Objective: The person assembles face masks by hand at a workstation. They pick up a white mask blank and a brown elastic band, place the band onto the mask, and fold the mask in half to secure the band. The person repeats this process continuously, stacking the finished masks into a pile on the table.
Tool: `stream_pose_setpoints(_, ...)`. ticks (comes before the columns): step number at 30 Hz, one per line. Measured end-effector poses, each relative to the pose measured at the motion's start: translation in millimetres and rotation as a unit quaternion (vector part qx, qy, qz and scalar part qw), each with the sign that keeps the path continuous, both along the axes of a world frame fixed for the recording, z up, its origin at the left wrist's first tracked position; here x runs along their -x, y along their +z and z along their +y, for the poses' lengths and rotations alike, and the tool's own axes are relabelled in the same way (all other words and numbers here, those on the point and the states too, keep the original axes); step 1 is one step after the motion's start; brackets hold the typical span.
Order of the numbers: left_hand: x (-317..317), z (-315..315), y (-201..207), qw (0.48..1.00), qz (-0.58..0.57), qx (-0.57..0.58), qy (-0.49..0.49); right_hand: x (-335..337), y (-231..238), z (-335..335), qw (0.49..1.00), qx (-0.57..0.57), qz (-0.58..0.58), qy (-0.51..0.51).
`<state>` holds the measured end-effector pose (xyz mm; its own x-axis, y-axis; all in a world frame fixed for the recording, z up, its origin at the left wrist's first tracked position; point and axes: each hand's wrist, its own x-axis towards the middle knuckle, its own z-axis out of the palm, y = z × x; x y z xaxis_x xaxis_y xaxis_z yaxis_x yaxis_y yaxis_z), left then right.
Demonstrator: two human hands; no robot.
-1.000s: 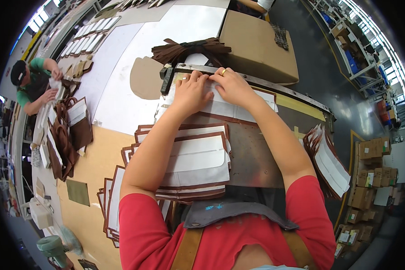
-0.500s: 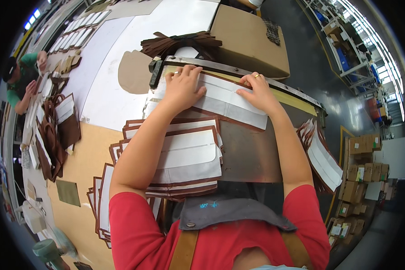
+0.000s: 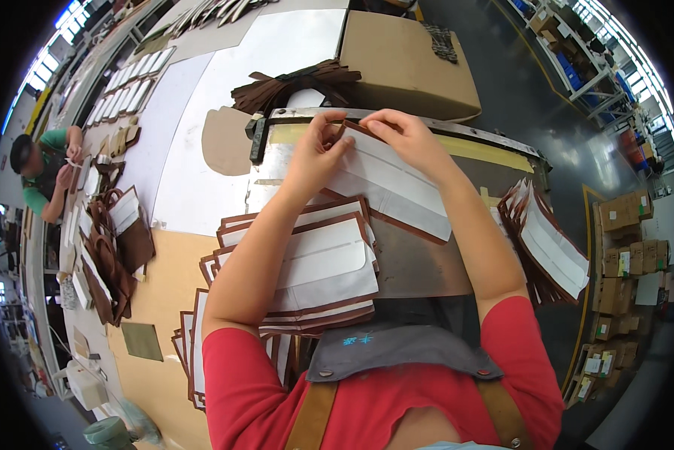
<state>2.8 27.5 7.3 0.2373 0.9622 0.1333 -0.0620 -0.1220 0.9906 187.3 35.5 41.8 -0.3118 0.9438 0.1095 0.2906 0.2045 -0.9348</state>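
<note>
While both forearms reach forward over the bench (image 3: 164,262), the left hand (image 3: 316,154) and the right hand (image 3: 406,140) meet close together at one end of a white panel (image 3: 404,187) with brown borders. The left grip pinches the panel's far left corner between thumb and fingers; the right grip pinches the brown border just beside it, fingers bent over the far side. The panel slants down to the right from that corner, above a dark plate (image 3: 423,266) at the bench's right edge; whether all of its underside touches the plate is hard to tell.

A metal bar (image 3: 494,140) runs along the plate's far side, with a yellow strip (image 3: 479,157) just beside it. Nearer the person, a stack of similar panels (image 3: 322,262) overlaps the plate's left part, partly hidden by the left forearm. Another pile of panels (image 3: 551,251) leans at the bench's right edge, beyond the right forearm.

Past the bar are a bundle of brown strips (image 3: 299,84) and a large cardboard box (image 3: 404,60). A rounded cardboard piece (image 3: 226,142) lies left of the bar's end. By the bench's left edge, a co-worker (image 3: 46,169) in green sleeves handles something too small to make out, near some brown bags (image 3: 106,259).
</note>
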Motion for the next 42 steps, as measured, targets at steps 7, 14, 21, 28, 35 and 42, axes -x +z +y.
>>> stream_pose_setpoints(7, -2, -1, -6, 0.998, -0.028, -0.054, 0.014, 26, 0, 7, 0.976, -0.158, -0.147, -0.008)
stream_pose_setpoints(14, 12, 8, -1, 0.991, -0.111, 0.005, 0.078, -17, -8, -9, 0.946, -0.217, -0.234, -0.061)
stream_pose_setpoints(21, 26, 23, -16, 0.976, -0.17, 0.062, 0.123, -103, -35, -26, 0.99, -0.003, 0.019, -0.142)
stream_pose_setpoints(28, 23, 26, -20, 0.971, -0.179, 0.086, 0.131, -101, -30, -33, 0.982, 0.025, 0.133, -0.13)
stream_pose_setpoints(35, 7, 8, 7, 0.982, -0.111, -0.099, 0.119, -88, -15, -33, 0.9, -0.309, -0.222, -0.211)
stream_pose_setpoints(42, -12, -22, 49, 0.81, 0.128, -0.49, 0.295, -38, 29, -24, 0.956, -0.236, 0.046, -0.165)
